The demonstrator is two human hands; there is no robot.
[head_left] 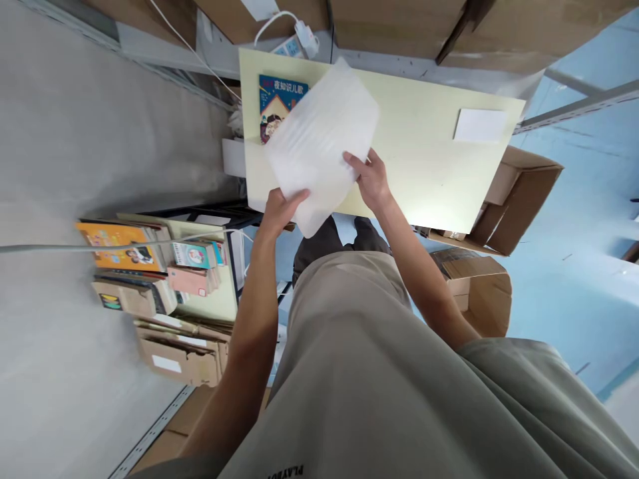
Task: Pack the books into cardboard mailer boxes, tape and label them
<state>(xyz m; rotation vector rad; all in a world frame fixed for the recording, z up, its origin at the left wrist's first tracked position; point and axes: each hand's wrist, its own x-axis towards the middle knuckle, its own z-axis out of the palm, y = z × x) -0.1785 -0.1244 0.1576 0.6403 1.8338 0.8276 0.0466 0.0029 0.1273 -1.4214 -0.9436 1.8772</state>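
A white, slightly see-through sheet (pixel 324 126), which looks like a foam packing sheet or pouch, is held up over the pale yellow table (pixel 414 146). My left hand (pixel 282 209) pinches its lower left edge, thumb on top. On its right edge my right hand (pixel 371 178) grips it the same way, thumb over the face and fingers behind. Partly covered by the sheet, a blue picture book (pixel 277 100) with Chinese lettering lies at the table's left end. Whether anything is inside the sheet I cannot tell.
A white card or slim box (pixel 480 125) lies at the table's right. Beyond the back edge are a power strip (pixel 289 48) and large cartons (pixel 394 26). Opened cardboard boxes (pixel 524 199) stand right. Book stacks (pixel 122 246) and flattened cartons (pixel 174 356) sit left, with a cable crossing.
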